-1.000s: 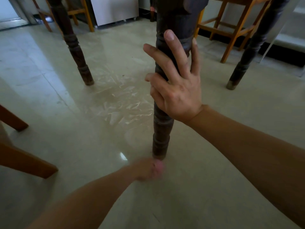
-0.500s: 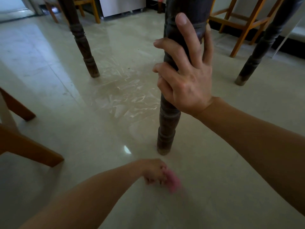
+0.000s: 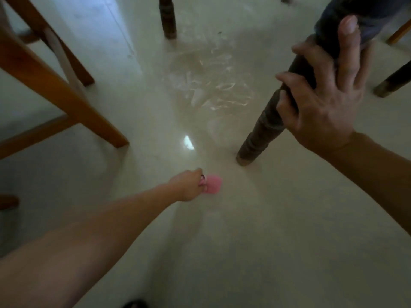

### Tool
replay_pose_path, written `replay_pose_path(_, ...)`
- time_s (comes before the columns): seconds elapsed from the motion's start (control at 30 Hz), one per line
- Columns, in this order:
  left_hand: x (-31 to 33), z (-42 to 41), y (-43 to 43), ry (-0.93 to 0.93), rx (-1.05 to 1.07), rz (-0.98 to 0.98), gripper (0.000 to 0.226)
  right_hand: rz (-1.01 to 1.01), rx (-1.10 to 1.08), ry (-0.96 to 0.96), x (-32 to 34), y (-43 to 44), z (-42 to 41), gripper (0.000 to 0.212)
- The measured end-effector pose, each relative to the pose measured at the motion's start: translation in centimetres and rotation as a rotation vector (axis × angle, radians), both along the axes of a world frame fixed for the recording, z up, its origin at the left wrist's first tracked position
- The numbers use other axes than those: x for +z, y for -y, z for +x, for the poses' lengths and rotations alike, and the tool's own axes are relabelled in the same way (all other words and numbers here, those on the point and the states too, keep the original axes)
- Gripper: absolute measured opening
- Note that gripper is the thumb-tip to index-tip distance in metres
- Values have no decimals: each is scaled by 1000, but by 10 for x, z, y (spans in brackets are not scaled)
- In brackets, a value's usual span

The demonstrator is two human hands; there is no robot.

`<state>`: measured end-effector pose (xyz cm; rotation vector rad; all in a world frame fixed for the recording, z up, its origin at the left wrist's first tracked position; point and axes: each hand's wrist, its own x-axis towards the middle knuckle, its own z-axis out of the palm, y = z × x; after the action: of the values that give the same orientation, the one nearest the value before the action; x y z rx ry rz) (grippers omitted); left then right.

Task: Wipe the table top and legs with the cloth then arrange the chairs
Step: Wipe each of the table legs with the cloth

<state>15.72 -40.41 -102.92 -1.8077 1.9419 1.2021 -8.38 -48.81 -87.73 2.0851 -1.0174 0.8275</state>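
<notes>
The left hand (image 3: 188, 185) has drawn back from the foot of the table leg (image 3: 262, 130), and the pink cloth (image 3: 212, 184) has come away with it. That hand is curled into a fist around the cloth, which sticks out past its knuckles on the side nearer the leg's foot, apart from the leg. The arm is stretched low over the floor (image 3: 255, 241). The right hand (image 3: 322, 101), higher up, grips the leg, three fingers hooked round it and one lying straight along it. A wooden chair (image 3: 66, 92) stands beyond the left arm.
</notes>
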Motion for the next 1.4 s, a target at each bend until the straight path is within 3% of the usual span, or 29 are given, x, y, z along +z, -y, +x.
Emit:
replay_pose_path(0.2, 74, 35, -80, -60, 115, 136, 23, 612, -235, -158, 44, -54, 11, 38)
replay_pose_path(0.37, 177, 55, -132, -70, 126, 191, 26, 1179, -360, -271, 103, -100, 35, 65)
replay_pose_path(0.47, 254, 63, -137, -103, 174, 153, 28, 1481, -370, -285, 163, -127, 43, 65)
replay_pose_path(0.57, 342, 72, -125, -130, 194, 71, 37, 1607, -325, -260, 238, -144, 59, 60)
replay_pose_path(0.73, 486, 91, -93, -151, 163, -53, 16, 1654, -267, -230, 372, -146, 98, 57)
replay_pose_path(0.9, 602, 119, -54, -220, 155, -151, 23, 1595, -145, -101, 477, -125, 137, 64)
replay_pose_path(1.07, 685, 137, -8, -217, 121, -274, 24, 1465, 14, -41, 542, -81, 164, 70)
replay_pose_path(1.2, 728, 140, 43, -267, 116, -318, 21, 1421, 118, -95, 574, -26, 174, 61)
replay_pose_path(1.4, 775, 159, 120, -247, 222, -352, 17, 1390, 183, -85, 604, 84, 184, 24)
